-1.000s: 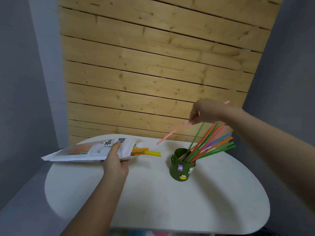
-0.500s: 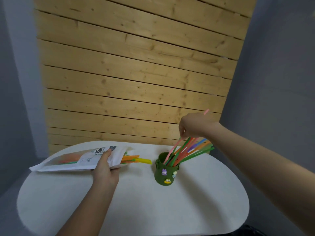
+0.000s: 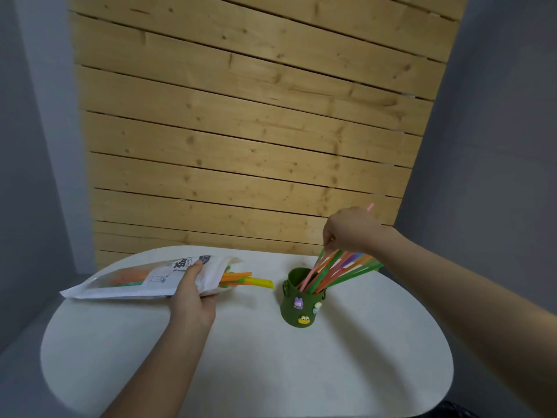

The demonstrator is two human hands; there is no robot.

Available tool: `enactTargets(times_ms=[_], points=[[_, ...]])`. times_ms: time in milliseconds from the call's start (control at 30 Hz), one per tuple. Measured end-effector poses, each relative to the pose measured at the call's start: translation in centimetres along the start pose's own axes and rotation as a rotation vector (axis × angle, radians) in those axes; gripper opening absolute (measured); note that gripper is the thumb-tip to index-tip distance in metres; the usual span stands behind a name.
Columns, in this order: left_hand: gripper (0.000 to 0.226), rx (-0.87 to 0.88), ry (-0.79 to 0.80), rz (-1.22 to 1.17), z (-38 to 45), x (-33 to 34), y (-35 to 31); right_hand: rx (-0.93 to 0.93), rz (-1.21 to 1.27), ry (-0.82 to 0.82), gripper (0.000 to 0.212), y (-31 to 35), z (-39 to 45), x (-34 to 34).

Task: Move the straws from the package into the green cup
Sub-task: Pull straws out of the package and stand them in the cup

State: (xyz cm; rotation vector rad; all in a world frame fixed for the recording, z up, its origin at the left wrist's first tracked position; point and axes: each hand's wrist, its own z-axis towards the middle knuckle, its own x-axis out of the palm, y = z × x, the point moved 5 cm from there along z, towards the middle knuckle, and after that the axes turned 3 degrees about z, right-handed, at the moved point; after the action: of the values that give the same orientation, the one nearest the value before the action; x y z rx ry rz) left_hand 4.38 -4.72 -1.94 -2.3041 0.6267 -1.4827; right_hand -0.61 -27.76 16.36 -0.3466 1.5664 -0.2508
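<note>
White package point(image 3: 141, 282) lies at 9 o'clock on the table point(image 3: 271, 372), left hand point(image 3: 193, 297) gripping its open end, straws point(image 3: 241, 279) poking out. Green cup point(image 3: 297, 309) at 3 o'clock of it; right hand point(image 3: 351, 229) pinches a pink straw point(image 3: 313, 270) angled into the cup

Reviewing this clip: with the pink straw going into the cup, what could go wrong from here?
The straws in the green cup all lean right, so pressing the pink straw in with the right hand might tip the cup. Straws poking from the package, held by the left hand, could slide out.
</note>
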Motion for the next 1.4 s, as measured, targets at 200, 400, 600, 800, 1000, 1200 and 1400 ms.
enactTargets(times_ms=[200,400,600,800,1000,1200,1400], points=[[0.059,0.000,0.003,-0.013,-0.9,0.2,-0.2,0.007,0.066,-0.125,0.028,-0.3,-0.7,-1.6],[0.061,-0.013,0.042,-0.026,-1.3,0.4,-0.6,-0.020,0.468,-0.302,0.026,1.6,-3.5,-5.0],[0.063,-0.026,0.085,-0.025,-1.8,-0.1,-1.1,-0.026,0.625,-0.330,0.028,5.9,-5.3,-5.1],[0.061,0.017,0.105,-0.014,-2.5,-0.7,-1.9,-0.027,0.728,-0.360,0.041,11.4,-5.5,-1.4],[0.058,0.016,0.123,0.031,-2.8,-1.0,-1.8,0.021,0.954,-0.233,0.043,14.5,-4.3,3.9],[0.058,0.075,0.067,0.061,-1.9,-1.1,-1.3,0.109,1.396,-0.322,0.021,15.2,-3.4,5.0],[0.059,0.071,0.045,0.057,-1.0,-1.2,-0.8,0.160,1.530,-0.354,0.009,14.4,-2.7,6.1]])
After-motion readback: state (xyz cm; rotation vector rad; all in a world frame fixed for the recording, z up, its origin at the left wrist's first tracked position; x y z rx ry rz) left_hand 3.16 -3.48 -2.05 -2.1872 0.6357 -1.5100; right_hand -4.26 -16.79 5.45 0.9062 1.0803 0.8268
